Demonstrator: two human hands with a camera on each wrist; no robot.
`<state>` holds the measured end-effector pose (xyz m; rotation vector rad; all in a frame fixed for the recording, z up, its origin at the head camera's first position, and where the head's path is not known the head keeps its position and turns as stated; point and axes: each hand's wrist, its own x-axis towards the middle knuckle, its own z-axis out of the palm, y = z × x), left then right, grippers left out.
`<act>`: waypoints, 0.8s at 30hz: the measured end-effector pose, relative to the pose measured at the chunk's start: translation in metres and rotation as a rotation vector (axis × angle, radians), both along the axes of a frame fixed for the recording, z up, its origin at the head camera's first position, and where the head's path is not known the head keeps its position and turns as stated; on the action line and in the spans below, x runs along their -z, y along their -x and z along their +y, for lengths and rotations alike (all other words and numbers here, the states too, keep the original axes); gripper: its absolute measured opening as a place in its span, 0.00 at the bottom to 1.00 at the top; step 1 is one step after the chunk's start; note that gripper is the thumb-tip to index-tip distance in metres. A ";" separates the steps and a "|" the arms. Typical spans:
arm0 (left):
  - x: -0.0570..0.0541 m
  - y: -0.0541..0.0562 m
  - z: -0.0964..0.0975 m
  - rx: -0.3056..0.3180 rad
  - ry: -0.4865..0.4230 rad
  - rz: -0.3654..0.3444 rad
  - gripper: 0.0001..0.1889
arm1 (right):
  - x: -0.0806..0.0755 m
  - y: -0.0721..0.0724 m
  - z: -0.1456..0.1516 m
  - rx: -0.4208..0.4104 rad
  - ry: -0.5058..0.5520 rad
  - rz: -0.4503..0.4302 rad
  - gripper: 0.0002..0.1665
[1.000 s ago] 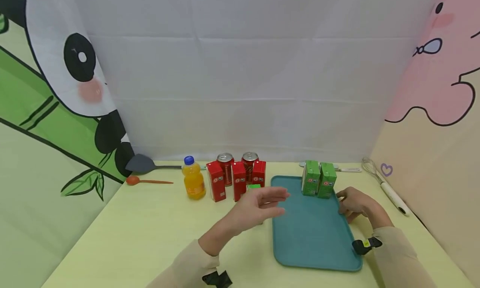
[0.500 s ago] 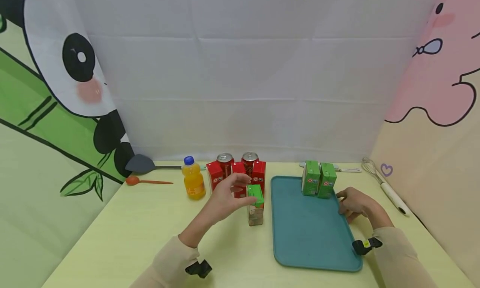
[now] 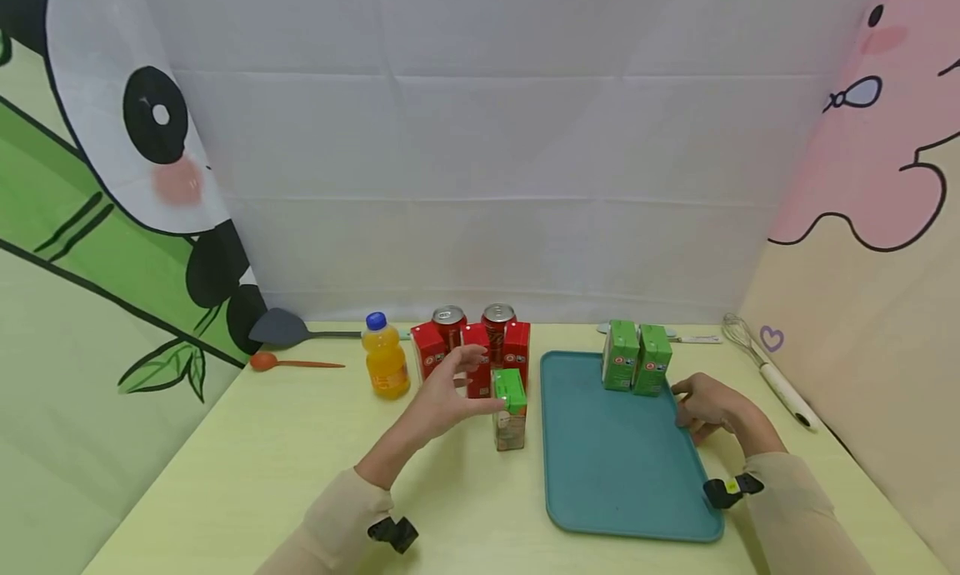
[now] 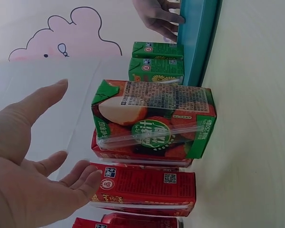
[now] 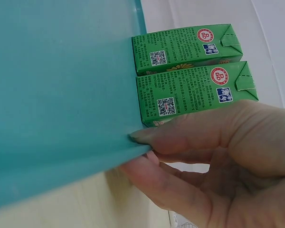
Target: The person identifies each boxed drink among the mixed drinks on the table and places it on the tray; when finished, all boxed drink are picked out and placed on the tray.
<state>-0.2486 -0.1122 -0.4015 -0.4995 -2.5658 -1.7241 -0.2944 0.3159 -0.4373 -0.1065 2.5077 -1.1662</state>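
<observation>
A juice carton (image 3: 511, 429) with a green top and fruit pictures stands upright on the table, left of the teal tray (image 3: 622, 475). My left hand (image 3: 442, 404) is beside its left side, thumb and fingers spread and holding nothing. In the left wrist view a gap shows between those fingertips and the juice carton (image 4: 154, 126). At the tray's right rim, my right hand (image 3: 712, 408) pinches the edge between thumb on top and fingers below, as the right wrist view shows. Two green drink cartons (image 5: 194, 90) stand side by side at the tray's far end.
Behind the juice carton stand several red cartons (image 3: 517, 346) and two red cans (image 3: 498, 313). An orange juice bottle (image 3: 387, 362) is left of them. A spatula (image 3: 279, 328) and an orange spoon (image 3: 264, 361) lie far left, a whisk (image 3: 783, 392) far right.
My left hand has moved left from over the tray's edge to beside the juice carton, uncovering it. The right hand and the tray stay in place.
</observation>
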 end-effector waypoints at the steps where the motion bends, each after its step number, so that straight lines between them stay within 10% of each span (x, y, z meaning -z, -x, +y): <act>1: 0.001 0.001 0.000 0.010 -0.002 -0.005 0.42 | 0.000 0.000 0.000 -0.001 0.001 0.001 0.41; 24: 0.048 0.015 0.000 0.152 0.081 -0.163 0.49 | -0.001 -0.001 -0.001 -0.001 0.000 -0.002 0.41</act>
